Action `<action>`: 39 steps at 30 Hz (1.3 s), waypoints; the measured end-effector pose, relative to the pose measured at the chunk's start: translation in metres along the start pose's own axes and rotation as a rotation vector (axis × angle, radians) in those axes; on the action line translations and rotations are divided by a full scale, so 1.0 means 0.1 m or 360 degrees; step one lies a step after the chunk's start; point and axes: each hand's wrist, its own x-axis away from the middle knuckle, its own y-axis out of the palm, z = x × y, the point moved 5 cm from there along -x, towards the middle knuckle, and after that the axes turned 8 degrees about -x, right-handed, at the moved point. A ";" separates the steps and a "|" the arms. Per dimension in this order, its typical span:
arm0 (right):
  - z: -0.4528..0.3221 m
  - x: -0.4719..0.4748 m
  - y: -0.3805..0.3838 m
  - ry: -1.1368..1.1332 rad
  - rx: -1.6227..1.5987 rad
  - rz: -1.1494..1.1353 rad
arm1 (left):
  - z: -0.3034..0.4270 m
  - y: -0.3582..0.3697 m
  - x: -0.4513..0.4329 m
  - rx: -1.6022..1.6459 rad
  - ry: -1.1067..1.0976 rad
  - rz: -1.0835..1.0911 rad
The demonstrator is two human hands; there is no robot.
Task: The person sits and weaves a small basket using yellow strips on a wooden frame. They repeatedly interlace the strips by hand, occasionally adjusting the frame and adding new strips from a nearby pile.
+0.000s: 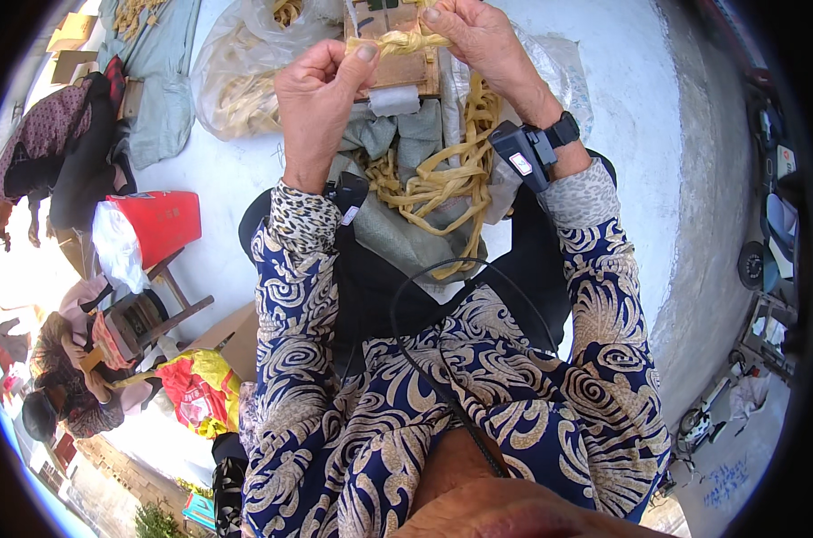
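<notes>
A knotted or plaited piece of flat yellow plant-fibre strip (406,43) is stretched level between my two hands at the top of the view. My left hand (326,91) pinches its left end between thumb and fingers. On its right end, my right hand (477,40) has a grip with the thumb on top. Just beneath lies a wooden board (406,70), partly hidden by the strip, with a white cloth or paper roll (394,101) at its near edge. Long loose yellow strips (447,181) hang in loops over a grey-green woven sack (396,235) across my lap.
Left of the board is a clear plastic bag (238,87) of yellow strips. A red bag (171,225) sits on a wooden stool (178,313) farther left. Two other people are at the left, one with hands on a strip. A rough wall (705,168) stands at right.
</notes>
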 end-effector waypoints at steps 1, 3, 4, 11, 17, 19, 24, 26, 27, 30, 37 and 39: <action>0.00 0.02 0.00 -0.0018 0.0020 -0.0002 | 0.01 0.01 -0.02 -0.0115 0.0134 0.0109; 0.00 0.06 0.01 -0.0048 0.0058 -0.0007 | -0.01 0.05 -0.05 -0.0235 0.0291 0.0178; -0.01 0.09 0.04 -0.0056 0.0068 -0.0026 | -0.03 0.08 -0.05 -0.0242 0.0315 0.0137; -0.13 0.18 0.23 0.0065 0.0179 -0.0113 | -0.15 0.25 0.03 -0.0406 0.0305 -0.0229; -0.37 0.22 0.07 -0.0124 0.0479 0.0153 | -0.07 0.18 0.05 -0.0566 0.0159 -0.0147; -0.39 0.23 0.04 -0.0181 0.0471 0.0206 | 0.02 0.15 0.09 -0.0531 0.0240 -0.0139; -0.31 0.18 0.00 -0.0273 0.0411 0.0278 | 0.04 0.14 0.07 -0.0552 0.0268 -0.0137; -0.28 0.12 -0.02 -0.0294 0.0503 0.0277 | -0.03 0.14 0.01 -0.0494 0.0218 -0.0124; -0.26 0.09 -0.03 -0.0301 0.0550 0.0277 | -0.04 0.15 -0.01 -0.0595 0.0285 -0.0125; -0.15 0.03 -0.04 -0.0069 0.0483 0.0140 | -0.12 0.19 -0.09 -0.0901 0.0425 -0.0066; -0.01 -0.05 -0.03 -0.0116 0.0471 0.0204 | -0.25 0.17 -0.33 -0.1391 0.0437 0.0158; -0.01 -0.10 0.01 -0.0326 0.0578 0.0248 | -0.27 0.16 -0.40 -0.1501 0.0447 0.0219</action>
